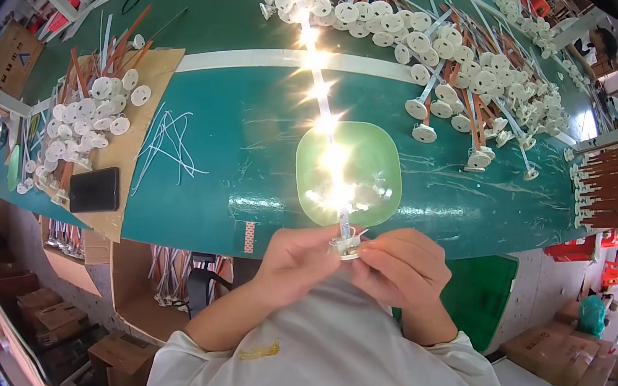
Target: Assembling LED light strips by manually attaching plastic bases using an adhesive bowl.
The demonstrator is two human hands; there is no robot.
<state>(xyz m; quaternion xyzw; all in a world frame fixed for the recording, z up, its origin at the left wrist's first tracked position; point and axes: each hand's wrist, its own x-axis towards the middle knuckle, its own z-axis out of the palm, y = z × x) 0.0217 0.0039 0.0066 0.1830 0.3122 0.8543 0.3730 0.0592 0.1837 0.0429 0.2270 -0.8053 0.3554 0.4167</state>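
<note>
Near the table's front edge, my left hand (294, 260) and my right hand (407, 266) are closed around the small round white base (347, 248) of an LED strip. The lit strip (324, 106) stretches away from me up the middle of the view, glowing with several bright star-like spots. Its glare washes out detail along its length. My left fingers pinch where strip and base meet; my right thumb and fingertips grip the base's side. A short thin wire end pokes out beside the base. Under the strip sits a light green rounded-square dish (388, 187), shiny inside.
Many similar strips with white round bases (464, 73) heap up at the right; another pile (87, 116) rests on cardboard at the left. A black phone (94, 191) and thin white wires (168, 145) lie left. Below the table are a cardboard box (132, 292) and a green bin (483, 295).
</note>
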